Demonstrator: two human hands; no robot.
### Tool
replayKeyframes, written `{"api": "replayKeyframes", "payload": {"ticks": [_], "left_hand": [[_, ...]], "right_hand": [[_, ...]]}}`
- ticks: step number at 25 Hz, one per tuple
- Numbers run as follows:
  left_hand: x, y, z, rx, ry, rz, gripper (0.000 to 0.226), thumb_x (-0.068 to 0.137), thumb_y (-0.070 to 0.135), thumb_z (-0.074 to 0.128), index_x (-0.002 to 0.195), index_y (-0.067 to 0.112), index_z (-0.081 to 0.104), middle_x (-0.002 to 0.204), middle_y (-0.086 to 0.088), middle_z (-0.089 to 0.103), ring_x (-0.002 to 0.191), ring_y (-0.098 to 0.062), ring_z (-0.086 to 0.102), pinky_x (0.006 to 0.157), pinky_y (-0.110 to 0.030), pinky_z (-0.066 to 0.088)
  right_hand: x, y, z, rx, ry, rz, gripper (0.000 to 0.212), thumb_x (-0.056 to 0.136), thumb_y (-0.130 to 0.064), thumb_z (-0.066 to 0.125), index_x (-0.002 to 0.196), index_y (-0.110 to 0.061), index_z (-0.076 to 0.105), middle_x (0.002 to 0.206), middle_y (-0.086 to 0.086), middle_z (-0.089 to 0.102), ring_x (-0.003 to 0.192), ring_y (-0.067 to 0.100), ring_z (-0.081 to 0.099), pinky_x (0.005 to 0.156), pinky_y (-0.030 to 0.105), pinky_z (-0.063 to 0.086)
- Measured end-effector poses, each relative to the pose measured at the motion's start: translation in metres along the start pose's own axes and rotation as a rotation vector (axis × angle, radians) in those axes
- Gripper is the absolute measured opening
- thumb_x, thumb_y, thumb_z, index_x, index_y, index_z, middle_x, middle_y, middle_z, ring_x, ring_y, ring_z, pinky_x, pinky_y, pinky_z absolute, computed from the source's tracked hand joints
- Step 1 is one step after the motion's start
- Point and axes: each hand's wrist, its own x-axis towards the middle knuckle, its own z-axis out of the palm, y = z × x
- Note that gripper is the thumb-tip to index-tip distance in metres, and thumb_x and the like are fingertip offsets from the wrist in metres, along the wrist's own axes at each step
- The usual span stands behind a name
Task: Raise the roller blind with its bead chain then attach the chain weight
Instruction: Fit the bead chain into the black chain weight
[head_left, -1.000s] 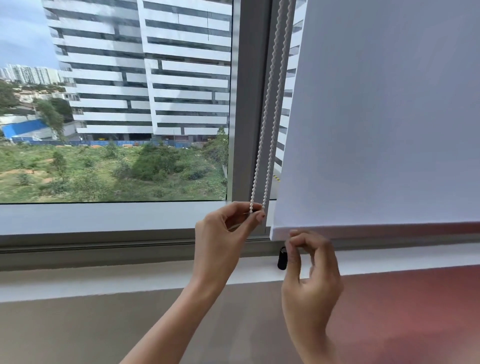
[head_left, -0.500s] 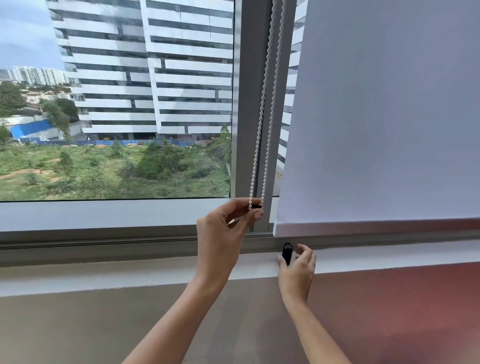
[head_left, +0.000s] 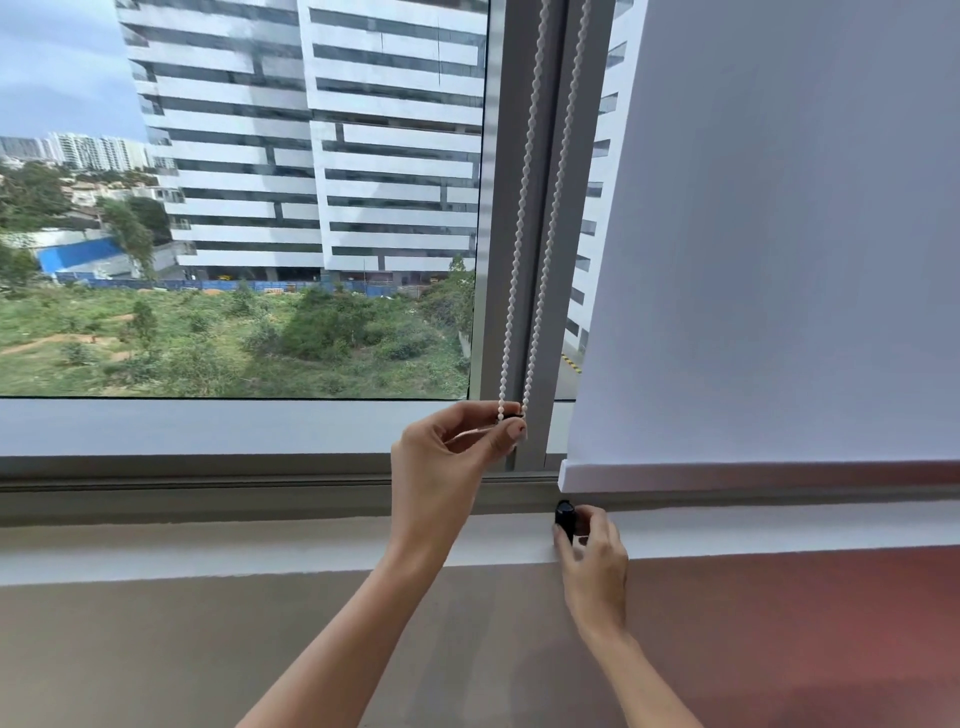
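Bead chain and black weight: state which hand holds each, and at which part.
Left hand pinches the bead chain at its bottom loop. Right hand grips the black weight by its lower part.

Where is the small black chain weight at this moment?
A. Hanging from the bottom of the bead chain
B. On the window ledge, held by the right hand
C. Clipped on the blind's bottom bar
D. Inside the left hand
B: the black chain weight stands on the window ledge, pinched by the right hand; the left hand holds the bead chain.
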Motion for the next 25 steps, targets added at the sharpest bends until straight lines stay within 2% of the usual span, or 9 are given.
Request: {"api": "replayKeyframes", "payload": {"ticks": [1,2,5,7,13,16,19,22,25], "left_hand": [[0.001,0.0,-0.001,-0.016,-0.015,-0.022,0.021,0.071,0.026,0.078,0.089,0.017,0.077,0.083,0.001,0.078,0.082,-0.017,0.074,0.078,-0.031,0.058],[0.003,0.0,-0.001,-0.023,-0.033,-0.037,0.022,0.07,0.028,0.078,0.089,0.017,0.077,0.083,0.001,0.078,0.082,-0.017,0.074,0.079,-0.031,0.058],[0.005,-0.001,-0.002,-0.038,-0.081,-0.06,0.02,0.073,0.027,0.075,0.091,0.017,0.076,0.086,0.001,0.078,0.082,-0.01,0.072,0.076,-0.02,0.054],[0.005,-0.002,-0.001,-0.062,-0.093,-0.061,0.017,0.077,0.019,0.073,0.093,0.015,0.076,0.088,0.001,0.078,0.083,-0.007,0.071,0.074,-0.014,0.051],[0.002,0.0,-0.005,-0.102,-0.097,-0.038,0.014,0.08,0.01,0.071,0.094,0.008,0.074,0.09,-0.003,0.077,0.087,-0.009,0.071,0.074,-0.014,0.05],[0.001,0.001,-0.008,-0.07,-0.101,-0.031,0.014,0.08,0.011,0.071,0.094,0.009,0.074,0.091,-0.003,0.077,0.087,-0.008,0.07,0.076,-0.015,0.05],[0.001,0.003,-0.009,-0.088,-0.123,-0.039,0.014,0.079,0.011,0.071,0.093,0.007,0.074,0.09,-0.004,0.077,0.084,-0.009,0.07,0.075,-0.016,0.051],[0.001,0.003,-0.009,-0.107,-0.146,-0.045,0.019,0.077,0.015,0.071,0.094,0.006,0.073,0.089,-0.003,0.076,0.083,-0.01,0.07,0.075,-0.017,0.051],[0.002,0.003,-0.01,-0.113,-0.151,-0.038,0.021,0.076,0.016,0.07,0.094,0.005,0.073,0.088,-0.001,0.076,0.083,-0.01,0.07,0.075,-0.017,0.051]], "right_hand": [[-0.007,-0.006,-0.002,0.035,-0.022,-0.065,0.023,0.085,-0.006,0.071,0.105,-0.003,0.062,0.092,0.004,0.06,0.077,0.018,0.059,0.075,0.012,0.047],[-0.013,-0.013,-0.005,0.068,-0.055,-0.133,0.025,0.084,-0.004,0.071,0.107,-0.005,0.062,0.093,0.002,0.06,0.078,0.015,0.06,0.077,0.011,0.047],[-0.026,-0.039,-0.013,0.155,-0.162,-0.348,0.027,0.084,-0.004,0.068,0.11,-0.008,0.061,0.097,-0.001,0.061,0.084,0.007,0.059,0.08,0.013,0.048],[-0.027,-0.06,-0.02,0.246,-0.194,-0.403,0.023,0.087,-0.01,0.061,0.11,-0.009,0.059,0.097,-0.002,0.06,0.088,0.006,0.059,0.081,0.014,0.049],[-0.027,-0.104,-0.038,0.577,-0.185,-0.207,0.024,0.086,-0.014,0.061,0.107,-0.027,0.06,0.093,0.002,0.062,0.082,0.023,0.065,0.07,0.035,0.058],[-0.026,-0.114,-0.043,0.599,-0.151,-0.174,0.027,0.085,-0.019,0.062,0.106,-0.036,0.061,0.093,-0.003,0.064,0.083,0.023,0.066,0.073,0.041,0.058],[-0.024,-0.119,-0.046,0.61,-0.151,-0.182,0.029,0.087,-0.021,0.062,0.111,-0.037,0.064,0.095,-0.007,0.064,0.085,0.022,0.067,0.075,0.039,0.058],[-0.023,-0.123,-0.047,0.682,-0.172,-0.145,0.031,0.087,-0.022,0.063,0.115,-0.036,0.066,0.095,-0.006,0.064,0.08,0.022,0.066,0.071,0.028,0.055],[-0.026,-0.124,-0.048,0.783,-0.183,-0.092,0.03,0.087,-0.023,0.064,0.115,-0.033,0.068,0.093,0.006,0.067,0.075,0.022,0.066,0.068,0.025,0.054]]}}
